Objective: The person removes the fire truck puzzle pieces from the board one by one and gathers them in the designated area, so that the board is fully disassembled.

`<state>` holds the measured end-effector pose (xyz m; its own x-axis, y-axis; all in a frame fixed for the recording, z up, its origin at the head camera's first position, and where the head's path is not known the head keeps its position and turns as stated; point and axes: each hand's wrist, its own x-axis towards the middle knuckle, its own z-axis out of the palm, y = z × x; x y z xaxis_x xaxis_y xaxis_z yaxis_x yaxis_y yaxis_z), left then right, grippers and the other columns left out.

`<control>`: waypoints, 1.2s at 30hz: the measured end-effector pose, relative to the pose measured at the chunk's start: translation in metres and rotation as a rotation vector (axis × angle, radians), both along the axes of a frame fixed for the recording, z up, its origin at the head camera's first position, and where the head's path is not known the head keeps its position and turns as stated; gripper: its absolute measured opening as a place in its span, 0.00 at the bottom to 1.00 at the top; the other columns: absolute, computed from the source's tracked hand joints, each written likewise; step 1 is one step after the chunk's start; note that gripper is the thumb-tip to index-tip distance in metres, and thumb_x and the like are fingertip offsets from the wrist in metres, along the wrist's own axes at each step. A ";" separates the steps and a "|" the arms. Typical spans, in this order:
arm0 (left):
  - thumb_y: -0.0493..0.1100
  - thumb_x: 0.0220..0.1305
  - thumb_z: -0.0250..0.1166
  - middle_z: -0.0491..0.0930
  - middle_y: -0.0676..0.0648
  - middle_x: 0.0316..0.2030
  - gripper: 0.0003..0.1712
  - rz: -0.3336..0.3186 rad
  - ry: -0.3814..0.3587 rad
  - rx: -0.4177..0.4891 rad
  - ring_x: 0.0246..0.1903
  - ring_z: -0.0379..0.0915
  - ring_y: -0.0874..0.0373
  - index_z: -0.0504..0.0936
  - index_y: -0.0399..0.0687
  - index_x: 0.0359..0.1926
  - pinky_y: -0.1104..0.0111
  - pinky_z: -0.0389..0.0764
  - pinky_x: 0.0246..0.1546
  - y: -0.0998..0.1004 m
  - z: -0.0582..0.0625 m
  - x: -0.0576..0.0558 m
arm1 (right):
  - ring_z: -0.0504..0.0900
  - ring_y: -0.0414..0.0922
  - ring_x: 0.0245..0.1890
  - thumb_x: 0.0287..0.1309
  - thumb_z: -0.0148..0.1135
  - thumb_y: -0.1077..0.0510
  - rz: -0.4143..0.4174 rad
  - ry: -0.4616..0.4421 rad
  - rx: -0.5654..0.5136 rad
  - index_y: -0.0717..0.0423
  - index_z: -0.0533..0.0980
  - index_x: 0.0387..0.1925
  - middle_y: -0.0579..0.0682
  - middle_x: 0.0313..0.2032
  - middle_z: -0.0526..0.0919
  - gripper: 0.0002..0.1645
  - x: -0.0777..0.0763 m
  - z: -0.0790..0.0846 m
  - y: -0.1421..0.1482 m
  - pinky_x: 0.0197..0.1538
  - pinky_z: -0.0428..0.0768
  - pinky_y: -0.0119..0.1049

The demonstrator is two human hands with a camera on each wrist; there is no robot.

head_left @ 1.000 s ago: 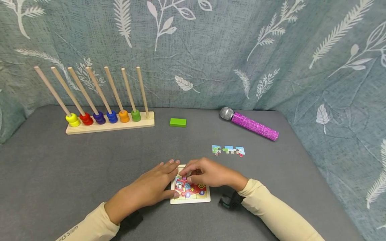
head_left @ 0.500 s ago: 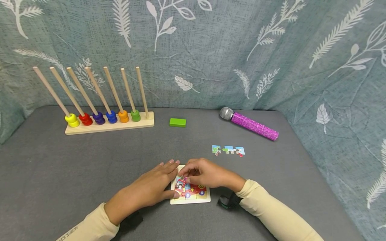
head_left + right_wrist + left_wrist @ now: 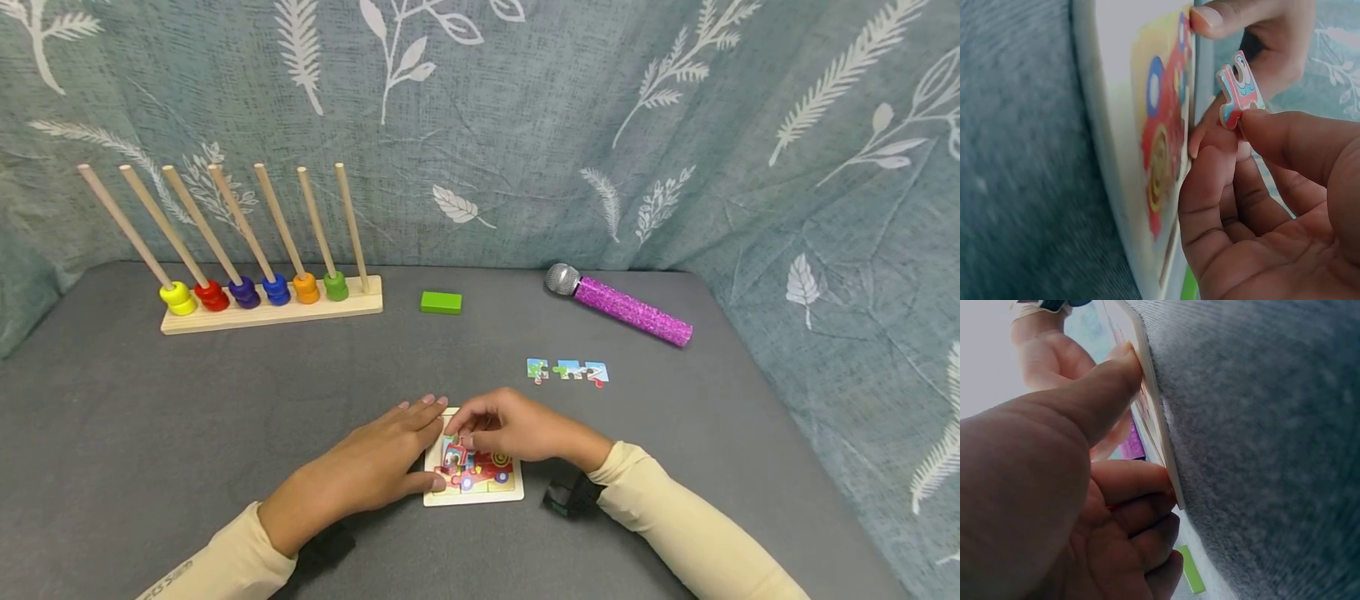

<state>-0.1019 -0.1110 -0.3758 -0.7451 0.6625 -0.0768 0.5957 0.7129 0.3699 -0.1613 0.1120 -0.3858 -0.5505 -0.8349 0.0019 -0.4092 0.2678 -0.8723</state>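
A small wooden jigsaw tray (image 3: 480,501) with a picture of a red vehicle lies on the table in front. My left hand (image 3: 367,467) rests along its left side, thumb on the lower left of the frame and fingertips at the upper left edge. My right hand (image 3: 517,425) pinches a jigsaw piece (image 3: 1244,97) between thumb and index finger. In the right wrist view this piece is red and blue with part of a cartoon eye, tilted up off the tray's surface. The right fingers partly hide the tray's upper part in the head view.
Beyond the tray, several loose jigsaw pieces (image 3: 568,370) lie on the table. A purple glitter microphone (image 3: 630,310) is at the back right, a green block (image 3: 441,302) at the back middle. The wooden peg stand (image 3: 277,315) with coloured rings is at the back left.
The red jigsaw piece has risen and tilted out of the picture between the right thumb and fingers, which have shifted slightly. The left hand has stayed in place on the tray.
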 end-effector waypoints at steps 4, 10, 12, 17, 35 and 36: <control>0.54 0.60 0.69 0.61 0.35 0.69 0.43 -0.012 0.039 0.023 0.70 0.53 0.42 0.68 0.29 0.65 0.50 0.57 0.67 0.001 -0.001 0.000 | 0.77 0.34 0.31 0.62 0.60 0.69 -0.016 0.026 -0.014 0.64 0.81 0.43 0.47 0.33 0.83 0.09 0.000 0.004 0.006 0.39 0.80 0.32; 0.50 0.58 0.72 0.58 0.36 0.70 0.42 -0.053 0.000 0.085 0.70 0.51 0.42 0.68 0.32 0.67 0.50 0.57 0.67 0.000 -0.001 -0.003 | 0.76 0.36 0.27 0.63 0.60 0.69 -0.060 0.025 -0.028 0.63 0.82 0.43 0.47 0.32 0.83 0.09 -0.002 0.009 0.018 0.31 0.77 0.30; 0.48 0.59 0.71 0.56 0.36 0.71 0.41 -0.067 -0.031 0.101 0.70 0.50 0.41 0.67 0.33 0.67 0.50 0.58 0.66 0.000 -0.002 -0.005 | 0.75 0.37 0.27 0.63 0.59 0.69 -0.074 0.034 -0.036 0.64 0.82 0.43 0.48 0.33 0.84 0.10 -0.003 0.010 0.022 0.30 0.76 0.30; 0.46 0.63 0.68 0.51 0.36 0.73 0.41 -0.093 -0.082 0.112 0.71 0.47 0.41 0.62 0.31 0.69 0.51 0.61 0.65 0.000 -0.003 -0.006 | 0.77 0.37 0.32 0.62 0.60 0.69 -0.101 0.047 -0.055 0.66 0.82 0.43 0.51 0.37 0.86 0.10 -0.006 0.013 0.033 0.36 0.78 0.32; 0.41 0.67 0.62 0.50 0.39 0.74 0.39 -0.138 -0.174 0.069 0.73 0.43 0.46 0.56 0.31 0.72 0.53 0.54 0.68 0.003 -0.001 -0.010 | 0.79 0.40 0.33 0.63 0.59 0.67 -0.231 0.070 0.023 0.62 0.84 0.44 0.50 0.40 0.86 0.11 -0.019 0.021 0.059 0.33 0.77 0.32; 0.42 0.67 0.62 0.50 0.39 0.74 0.39 -0.140 -0.172 0.066 0.73 0.43 0.46 0.56 0.31 0.72 0.53 0.54 0.68 0.003 -0.001 -0.010 | 0.79 0.40 0.33 0.63 0.59 0.68 -0.232 0.072 0.015 0.63 0.84 0.44 0.51 0.40 0.86 0.11 -0.020 0.020 0.061 0.34 0.77 0.32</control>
